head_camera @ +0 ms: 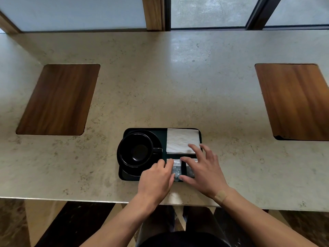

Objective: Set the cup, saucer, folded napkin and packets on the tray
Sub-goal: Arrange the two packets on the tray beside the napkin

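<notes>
A dark rectangular tray (163,133) lies near the table's front edge. On its left half a black cup (136,149) stands upright on a black saucer (156,139), handle pointing right. A white folded napkin (179,140) lies flat in the tray's far right corner. Two grey packets lie at the near right: one (176,168) between my hands, the other (190,171) mostly under my right hand. My left hand (157,180) rests with its fingertips on the first packet's left edge. My right hand (203,168) is spread flat, fingers touching the packets and the napkin's near corner.
The tray sits on a pale stone counter (160,82). Two wooden inlay panels are set into it, one at the left (58,98) and one at the right (293,100). Windows run along the far edge. My legs show below the counter's front edge.
</notes>
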Available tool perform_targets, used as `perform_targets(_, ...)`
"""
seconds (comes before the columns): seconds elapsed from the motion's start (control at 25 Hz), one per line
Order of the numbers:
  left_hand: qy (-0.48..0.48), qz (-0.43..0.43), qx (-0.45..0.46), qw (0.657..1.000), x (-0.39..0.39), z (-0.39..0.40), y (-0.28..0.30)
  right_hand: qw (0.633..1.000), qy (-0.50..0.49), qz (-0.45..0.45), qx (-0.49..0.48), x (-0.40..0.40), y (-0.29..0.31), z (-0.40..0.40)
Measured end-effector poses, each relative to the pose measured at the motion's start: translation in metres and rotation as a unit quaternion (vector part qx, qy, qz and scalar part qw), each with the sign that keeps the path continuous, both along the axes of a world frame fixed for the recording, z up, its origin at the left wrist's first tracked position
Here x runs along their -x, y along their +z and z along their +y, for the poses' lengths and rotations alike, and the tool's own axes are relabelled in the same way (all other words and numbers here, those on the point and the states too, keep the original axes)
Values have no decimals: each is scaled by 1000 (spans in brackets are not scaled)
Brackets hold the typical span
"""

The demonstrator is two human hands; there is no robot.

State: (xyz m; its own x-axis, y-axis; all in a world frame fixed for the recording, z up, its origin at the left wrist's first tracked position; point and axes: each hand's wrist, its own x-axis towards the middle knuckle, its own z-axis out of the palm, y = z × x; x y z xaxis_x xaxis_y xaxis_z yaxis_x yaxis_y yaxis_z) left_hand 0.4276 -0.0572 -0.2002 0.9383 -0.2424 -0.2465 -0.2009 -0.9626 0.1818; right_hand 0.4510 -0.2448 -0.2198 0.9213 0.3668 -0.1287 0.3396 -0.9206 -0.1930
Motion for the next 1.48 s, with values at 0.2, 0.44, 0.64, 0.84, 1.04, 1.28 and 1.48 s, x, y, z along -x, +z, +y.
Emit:
perform_targets(0.2,18,26,27,999,-2,-1,-4,999,2,38,27,-1,-2,4)
perform_targets(0.44,30,33,38,998,-4,-2,-4,999,-5,48,11,-5,2,6)
perform_targets(0.64,-22,-57,49,997,-6,-10,3,998,-37,29,-40,-7,9,-17)
perform_targets(0.84,-101,-66,33,992,-22,-26,-1,998,-34,55,-12,-4,6,-36)
perform_targets(1.04,-97,-29,18,995,-26,-30,-4,998,-45,35,2,1,2,-35)
perform_targets(1.28,-102,-18,17,994,-28,-31,-8,998,-52,20,11,5,1,-38)
perform_targets(1.48,-102,-14,16,995,-28,-32,-8,998,-58,8,11,8,0,-37)
